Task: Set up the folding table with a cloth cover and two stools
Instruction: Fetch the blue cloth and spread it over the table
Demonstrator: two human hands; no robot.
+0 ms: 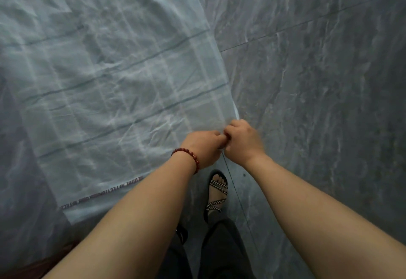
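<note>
A thin pale blue-green cloth (105, 76) with faint check lines is spread out and fills the left and centre of the head view; the grey floor pattern shows through it. At its near right edge my left hand (204, 146), with a red bead bracelet on the wrist, and my right hand (241, 140) are close together, fingers curled, both pinching the cloth's edge. The folding table and the stools are not in view.
Grey marbled floor tiles (318, 92) cover the right side. My sandalled foot (216, 193) and dark trousers (219, 252) are below my hands. A printed selvedge strip (101, 194) runs along the cloth's near edge.
</note>
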